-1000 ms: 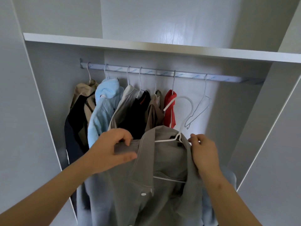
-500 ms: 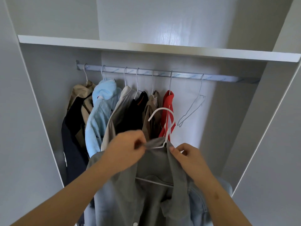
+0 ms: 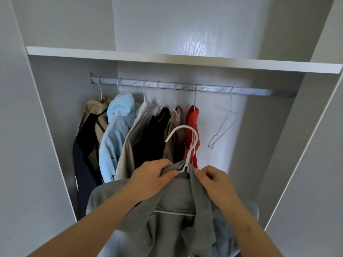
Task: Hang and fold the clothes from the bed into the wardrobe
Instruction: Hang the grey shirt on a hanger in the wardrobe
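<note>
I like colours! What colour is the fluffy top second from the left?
The fluffy top is light blue, clearest in the head view.

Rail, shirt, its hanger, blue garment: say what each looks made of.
Rail: likely metal, silvery dull sheen under printed film.
Shirt: woven, cotton-like cloth; matte grey, soft folds.
Hanger: plastic or coated wire; thin, smooth, uniformly white.
Blue garment: fleece or terry, by its fuzzy surface.
</note>
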{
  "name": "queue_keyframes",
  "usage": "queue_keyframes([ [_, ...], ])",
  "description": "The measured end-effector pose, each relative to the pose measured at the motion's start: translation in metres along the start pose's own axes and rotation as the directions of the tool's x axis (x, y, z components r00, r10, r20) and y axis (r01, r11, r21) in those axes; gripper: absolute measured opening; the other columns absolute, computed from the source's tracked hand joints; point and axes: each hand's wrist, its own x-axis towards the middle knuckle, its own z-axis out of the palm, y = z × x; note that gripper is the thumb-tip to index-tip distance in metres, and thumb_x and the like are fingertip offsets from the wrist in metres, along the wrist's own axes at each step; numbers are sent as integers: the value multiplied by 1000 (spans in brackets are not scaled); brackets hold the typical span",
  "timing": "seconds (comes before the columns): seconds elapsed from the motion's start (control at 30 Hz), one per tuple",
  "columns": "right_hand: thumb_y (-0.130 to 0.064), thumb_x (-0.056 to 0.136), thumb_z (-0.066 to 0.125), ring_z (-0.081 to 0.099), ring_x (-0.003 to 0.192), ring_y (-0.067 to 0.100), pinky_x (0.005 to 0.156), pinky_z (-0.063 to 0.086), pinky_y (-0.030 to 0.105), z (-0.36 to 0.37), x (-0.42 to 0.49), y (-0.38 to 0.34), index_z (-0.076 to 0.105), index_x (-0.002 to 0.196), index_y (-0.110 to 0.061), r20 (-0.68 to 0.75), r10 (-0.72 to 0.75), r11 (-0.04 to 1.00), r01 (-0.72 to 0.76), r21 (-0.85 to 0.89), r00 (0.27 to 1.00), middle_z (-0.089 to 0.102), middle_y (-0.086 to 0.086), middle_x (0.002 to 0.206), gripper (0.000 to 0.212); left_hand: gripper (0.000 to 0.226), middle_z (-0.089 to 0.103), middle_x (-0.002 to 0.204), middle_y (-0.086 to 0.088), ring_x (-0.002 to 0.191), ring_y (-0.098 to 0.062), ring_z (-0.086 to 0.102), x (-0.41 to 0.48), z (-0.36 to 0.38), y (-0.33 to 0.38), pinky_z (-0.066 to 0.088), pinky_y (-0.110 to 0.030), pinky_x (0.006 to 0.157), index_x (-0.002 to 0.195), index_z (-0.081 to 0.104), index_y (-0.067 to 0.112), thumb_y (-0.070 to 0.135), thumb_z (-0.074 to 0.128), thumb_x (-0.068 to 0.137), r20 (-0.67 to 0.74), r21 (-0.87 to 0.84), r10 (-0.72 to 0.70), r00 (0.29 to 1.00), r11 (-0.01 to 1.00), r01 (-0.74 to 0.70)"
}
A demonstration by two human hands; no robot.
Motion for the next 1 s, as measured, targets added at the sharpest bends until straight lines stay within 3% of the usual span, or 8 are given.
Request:
queue_keyframes([
  [0.07,-45,89,53,46,57,9,61,39,25,-1,1,0,53,60,-22,-20,-31,999,30,-20,999,51,-14,50,37,20,55,66,5,65,-7,52,1,-1,4,45,-29,68,71,57,27,34,56,90,-40,-179,-64,997,982,55],
  [0.17,-47,88,52,42,53,12,60,38,30,-3,2,1,45,52,-21,-72,-18,999,15,-45,997,46,-11,44,45,24,60,72,-1,69,-8,56,2,-6,14,47,-23,69,73,64,19,29,53,92,75,-427,-174,982,884,190],
  [0.3,-47,86,57,46,53,12,66,44,34,-1,-2,4,46,49,-22,-96,11,996,-19,-85,995,46,-8,45,46,9,64,83,-3,78,-12,59,4,-14,15,50,-27,78,78,65,18,22,64,87,227,-403,-228,947,863,304],
  [0.47,-44,86,59,43,50,8,66,38,29,-1,-5,5,44,47,-25,-20,7,993,-9,-113,1000,46,-13,40,47,11,61,74,2,66,-9,57,4,-18,13,47,-21,62,79,58,18,24,66,84,488,-465,-293,822,710,529],
  [0.57,-44,86,59,46,53,8,65,40,27,-1,-7,1,47,50,-24,14,-1,991,3,-135,1000,46,-9,47,43,25,68,86,-2,78,-14,63,6,-15,13,52,-26,72,93,63,18,42,56,87,598,-488,-297,744,601,633],
  [0.77,-46,85,59,50,59,11,65,45,29,-1,-8,-4,53,59,-16,103,-1,993,13,-115,995,51,-4,57,40,45,69,107,-11,93,-19,66,6,-12,11,54,-29,84,104,70,11,38,65,69,673,-577,-204,711,457,677],
  [0.87,-45,85,60,51,62,11,67,47,30,-3,-7,-4,54,60,-19,114,7,996,3,-91,993,53,-5,59,36,27,69,100,-8,88,-17,66,9,-12,14,54,-27,80,99,69,12,26,64,77,659,-604,-175,732,458,652],
  [1.0,-44,85,60,53,64,9,68,47,29,0,-9,0,57,62,-22,120,21,995,-9,-103,992,55,-7,63,32,13,64,104,-13,93,-21,61,12,-14,18,51,-30,89,100,64,8,11,56,90,621,-535,-227,750,577,618],
])
